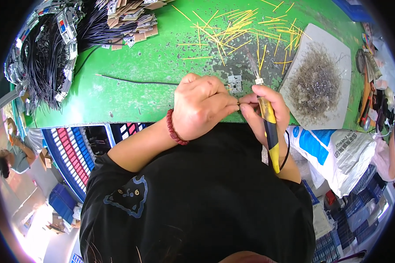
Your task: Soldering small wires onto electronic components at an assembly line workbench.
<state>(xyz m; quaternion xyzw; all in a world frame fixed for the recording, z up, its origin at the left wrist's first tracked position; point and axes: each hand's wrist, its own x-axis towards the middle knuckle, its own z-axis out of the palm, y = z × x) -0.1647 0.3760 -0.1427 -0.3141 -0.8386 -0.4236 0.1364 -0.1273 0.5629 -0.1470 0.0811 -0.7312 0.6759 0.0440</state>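
My left hand (202, 105) is curled over the near edge of the green table (131, 87), its fingertips pinching a thin yellow tube piece against the fingers of my right hand (265, 109). A black wire (136, 80) runs from under my left hand off to the left across the table. My right hand also grips a yellow-and-black handled tool (270, 131), its clear tip pointing away over the table. A small grey square part (235, 83) lies just beyond my fingertips.
Several yellow tube pieces (237, 28) lie scattered at the back. A grey tray (320, 79) holds a heap of fine wire scraps at the right. Bundled black wires (48, 57) and cardboard tags (131, 19) sit at the back left. A white and blue sack (338, 151) hangs at the right.
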